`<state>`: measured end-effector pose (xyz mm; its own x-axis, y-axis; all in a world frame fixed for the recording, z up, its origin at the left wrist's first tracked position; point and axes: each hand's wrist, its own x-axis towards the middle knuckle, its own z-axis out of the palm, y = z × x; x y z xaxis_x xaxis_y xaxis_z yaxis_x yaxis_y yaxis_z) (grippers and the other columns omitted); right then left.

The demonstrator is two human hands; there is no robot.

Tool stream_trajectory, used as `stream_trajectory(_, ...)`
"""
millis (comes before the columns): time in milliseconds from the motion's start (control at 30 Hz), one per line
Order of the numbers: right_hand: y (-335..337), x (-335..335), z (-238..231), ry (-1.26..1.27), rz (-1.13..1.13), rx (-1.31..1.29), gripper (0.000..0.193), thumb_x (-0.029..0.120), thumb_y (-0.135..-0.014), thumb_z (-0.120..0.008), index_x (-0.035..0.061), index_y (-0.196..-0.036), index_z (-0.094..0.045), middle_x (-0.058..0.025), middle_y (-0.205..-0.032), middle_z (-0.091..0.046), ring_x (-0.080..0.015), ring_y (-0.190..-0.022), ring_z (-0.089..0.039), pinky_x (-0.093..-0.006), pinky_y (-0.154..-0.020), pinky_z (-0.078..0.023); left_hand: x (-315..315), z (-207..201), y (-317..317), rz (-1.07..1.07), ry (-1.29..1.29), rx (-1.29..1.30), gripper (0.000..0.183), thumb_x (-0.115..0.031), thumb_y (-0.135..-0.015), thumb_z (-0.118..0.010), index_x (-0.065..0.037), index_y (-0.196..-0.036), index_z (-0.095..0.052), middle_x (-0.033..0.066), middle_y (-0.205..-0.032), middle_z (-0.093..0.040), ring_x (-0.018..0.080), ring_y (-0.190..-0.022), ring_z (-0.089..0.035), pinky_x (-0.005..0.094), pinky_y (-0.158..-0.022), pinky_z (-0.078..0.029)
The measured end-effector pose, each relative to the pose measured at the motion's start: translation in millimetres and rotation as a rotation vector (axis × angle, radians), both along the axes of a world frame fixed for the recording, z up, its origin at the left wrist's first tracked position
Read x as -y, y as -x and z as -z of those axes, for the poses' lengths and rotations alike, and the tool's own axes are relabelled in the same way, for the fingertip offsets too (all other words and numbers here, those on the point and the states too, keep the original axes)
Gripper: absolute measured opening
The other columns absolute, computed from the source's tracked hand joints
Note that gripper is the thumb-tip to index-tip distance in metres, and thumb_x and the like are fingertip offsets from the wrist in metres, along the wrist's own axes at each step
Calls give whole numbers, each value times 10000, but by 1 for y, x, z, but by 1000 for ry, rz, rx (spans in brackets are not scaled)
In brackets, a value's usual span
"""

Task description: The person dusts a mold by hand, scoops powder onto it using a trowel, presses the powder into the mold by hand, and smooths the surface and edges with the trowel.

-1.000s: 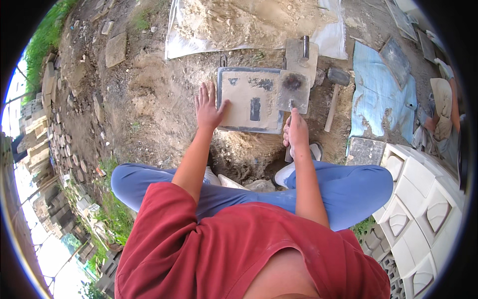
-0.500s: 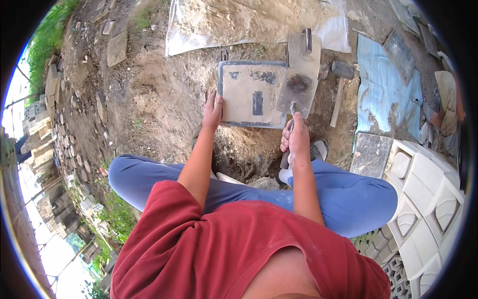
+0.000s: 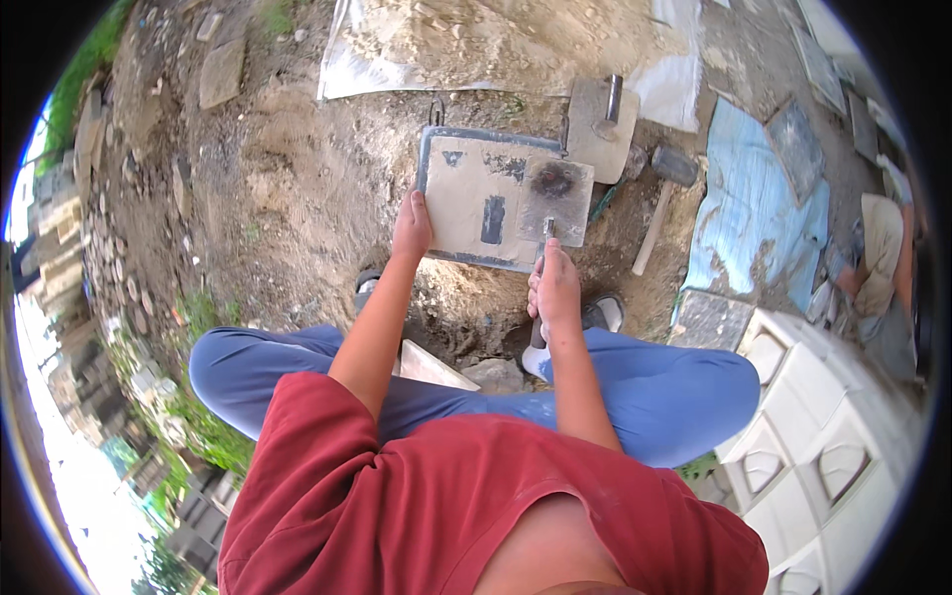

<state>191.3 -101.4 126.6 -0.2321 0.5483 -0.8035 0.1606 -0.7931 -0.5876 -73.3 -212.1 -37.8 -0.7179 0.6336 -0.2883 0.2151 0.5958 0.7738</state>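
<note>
A shallow rectangular mould (image 3: 461, 193) with a dark metal rim lies on the ground before me, its top covered by a smooth tan layer with several dark bare patches. My left hand (image 3: 412, 228) grips its left edge. My right hand (image 3: 557, 288) is closed round the handle of a square-bladed trowel (image 3: 538, 203). The trowel's flat grey blade, darkly stained near its far edge, lies over the mould's right end and overhangs it. Beyond that corner is a flat plate (image 3: 592, 134) with a metal cylinder on it.
A mallet (image 3: 674, 167) with a wooden handle lies to the right, beside a blue sheet (image 3: 739, 198). Sandy material is heaped on a white sheet (image 3: 347, 74) at the far side. White patterned blocks (image 3: 793, 397) stand at my right. Another person (image 3: 878, 258) is at the far right.
The trowel blade has shifted left relative to the mould, covering more of its right end. My left hand stays at the mould's left edge. The whole view has shifted slightly.
</note>
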Motion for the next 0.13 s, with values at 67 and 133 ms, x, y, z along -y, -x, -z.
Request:
stream_trajectory(67, -18, -19, 21, -35, -129, 119, 574, 572, -1092, -485, 41, -886, -554, -91, -674, -581, -233, -486, -577, -386, -465, -482, -32, -14, -36, -4, 75, 6, 606, -474, -1157, -320, 1, -1443, -563, 289, -1363, -647, 420, -1276, -621, 477, -1107, -448)
stream_trajectory(133, -10, -30, 27, -193, -274, 219, 582, 561, -1081, -507, -3, -968, -597, -149, -760, -643, -313, -629, -641, -428, -597, -518, -35, -21, -36, -44, 161, -45, 620, -486, -1153, -317, -14, -1491, -535, 304, -1432, -612, 427, -1346, -590, 490, -1154, -419)
